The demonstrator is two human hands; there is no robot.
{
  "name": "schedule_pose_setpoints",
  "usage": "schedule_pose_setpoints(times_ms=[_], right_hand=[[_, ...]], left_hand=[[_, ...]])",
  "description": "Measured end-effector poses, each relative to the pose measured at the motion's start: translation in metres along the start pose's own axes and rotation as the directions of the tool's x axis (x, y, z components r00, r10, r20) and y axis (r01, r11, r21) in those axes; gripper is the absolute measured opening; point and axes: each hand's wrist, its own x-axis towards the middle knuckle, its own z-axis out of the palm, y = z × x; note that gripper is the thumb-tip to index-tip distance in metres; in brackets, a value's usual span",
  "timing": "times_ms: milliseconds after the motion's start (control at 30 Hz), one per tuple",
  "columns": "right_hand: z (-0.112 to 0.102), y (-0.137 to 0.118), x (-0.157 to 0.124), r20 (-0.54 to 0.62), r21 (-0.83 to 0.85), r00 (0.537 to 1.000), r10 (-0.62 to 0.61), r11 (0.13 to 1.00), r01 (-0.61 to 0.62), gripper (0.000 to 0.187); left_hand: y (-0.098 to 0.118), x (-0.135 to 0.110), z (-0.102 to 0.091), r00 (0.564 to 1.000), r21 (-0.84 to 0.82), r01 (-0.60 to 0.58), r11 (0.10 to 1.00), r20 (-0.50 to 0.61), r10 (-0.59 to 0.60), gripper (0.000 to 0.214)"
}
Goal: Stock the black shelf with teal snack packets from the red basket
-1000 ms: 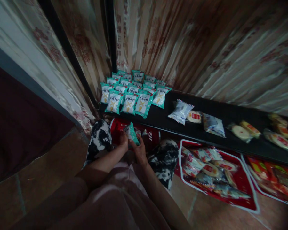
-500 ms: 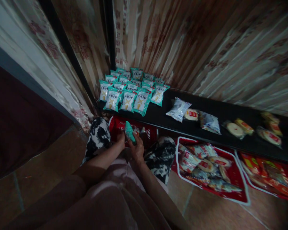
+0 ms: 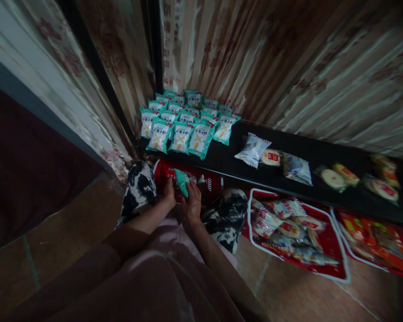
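Observation:
Both my hands are down between my knees at a red basket (image 3: 206, 181). My right hand (image 3: 192, 202) is closed on a teal snack packet (image 3: 182, 181), held on edge over the basket. My left hand (image 3: 169, 193) is curled right beside the packet and touches its left side. Whether it grips the packet is unclear. On the black shelf (image 3: 322, 154) just above, several matching teal packets (image 3: 179, 136) stand in overlapping rows at the left end.
More wrapped snacks (image 3: 272, 157) lie spread along the shelf to the right. Two red trays (image 3: 297, 264) of mixed packets sit on the tiled floor below it. My black-and-white slippers (image 3: 139, 188) flank the basket. Striped curtains hang behind.
The teal packet has turned from flat-facing to edge-on and dropped slightly toward the basket. Both hands stayed together around it; the camera shifted a little.

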Motion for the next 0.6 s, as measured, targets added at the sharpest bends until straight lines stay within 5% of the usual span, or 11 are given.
schedule_pose_setpoints(times_ms=[233,600], right_hand=[[0.002,0.003,-0.005,0.033,-0.079,0.995,-0.096,0.992,0.098,0.056],[0.002,-0.005,-0.019,0.099,-0.213,0.985,-0.142,0.964,0.161,0.069]], left_hand=[[0.007,-0.011,0.001,0.997,-0.029,0.029,0.999,0.072,-0.027,0.04],[0.007,0.0,0.006,0.973,0.025,-0.092,0.995,0.214,0.085,0.041]])
